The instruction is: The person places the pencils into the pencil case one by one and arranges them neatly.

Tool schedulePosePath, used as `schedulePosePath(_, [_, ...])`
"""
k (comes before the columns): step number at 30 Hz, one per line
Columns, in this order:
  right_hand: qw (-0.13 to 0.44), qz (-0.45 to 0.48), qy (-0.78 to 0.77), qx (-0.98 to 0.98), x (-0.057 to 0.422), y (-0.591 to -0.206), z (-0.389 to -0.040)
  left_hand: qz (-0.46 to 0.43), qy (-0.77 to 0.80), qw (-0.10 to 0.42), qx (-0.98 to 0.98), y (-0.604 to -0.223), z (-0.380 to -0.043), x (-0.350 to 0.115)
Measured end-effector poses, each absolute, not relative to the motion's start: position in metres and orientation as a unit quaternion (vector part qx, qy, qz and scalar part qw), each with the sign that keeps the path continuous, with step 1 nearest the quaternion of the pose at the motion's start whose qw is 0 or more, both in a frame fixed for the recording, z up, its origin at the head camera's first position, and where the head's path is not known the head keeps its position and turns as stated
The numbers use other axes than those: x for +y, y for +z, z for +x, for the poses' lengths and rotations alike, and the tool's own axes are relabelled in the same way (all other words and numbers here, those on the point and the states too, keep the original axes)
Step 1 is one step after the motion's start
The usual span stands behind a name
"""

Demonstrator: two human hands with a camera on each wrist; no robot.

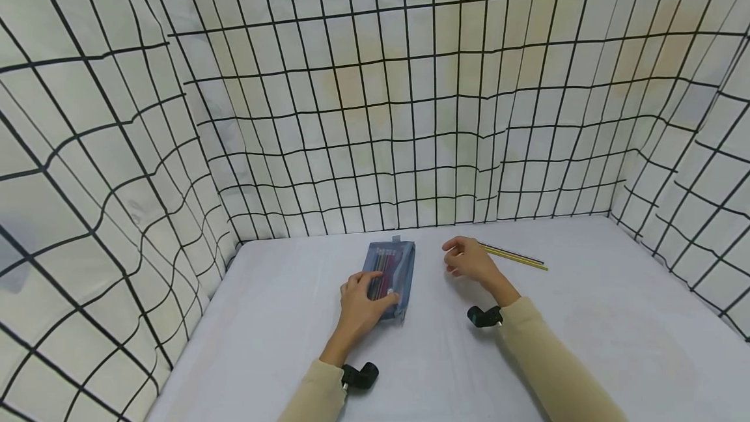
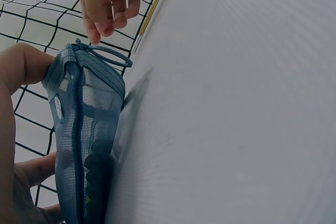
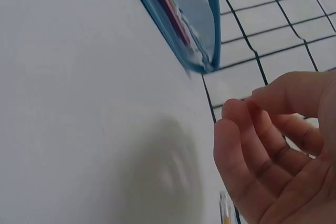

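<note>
Pale sleeves come in from the near edge, each wrist bearing a small black camera. Beyond the left one, the left hand holds the near part of a blue pouch, thumb on the near right side and fingers spread over the left. Coloured pencils show through the mesh; I cannot tell whether the zip is undone. A ring hangs at the near end.

To the right, the right hand has nothing in it, its fingers loosely bent and the thumb close to their tips. It sits between the pouch and two loose pencils, just beside the latter, fingertips towards the pouch. The pouch's long axis runs near to far; the loose pencils slant from far left to near right, across that line.
</note>
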State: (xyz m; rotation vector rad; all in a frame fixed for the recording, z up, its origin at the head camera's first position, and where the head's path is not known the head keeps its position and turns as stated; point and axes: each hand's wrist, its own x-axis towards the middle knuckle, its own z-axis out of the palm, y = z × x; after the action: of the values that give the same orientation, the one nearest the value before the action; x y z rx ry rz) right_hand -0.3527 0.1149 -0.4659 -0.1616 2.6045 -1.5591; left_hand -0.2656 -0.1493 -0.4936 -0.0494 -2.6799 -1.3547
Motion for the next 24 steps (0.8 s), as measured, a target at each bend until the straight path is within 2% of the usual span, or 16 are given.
schedulePosePath(16, [-0.082,-0.134,-0.380,0.912,0.171,-0.464,-0.359,-0.021,-0.448,0.068,-0.891,-0.493,-0.265,-0.150])
schedulePosePath(24, [-0.094,-0.137,-0.331,0.929,0.192,-0.464,-0.360,-0.019,-0.446,0.067,-0.893,-0.495,-0.266,-0.150])
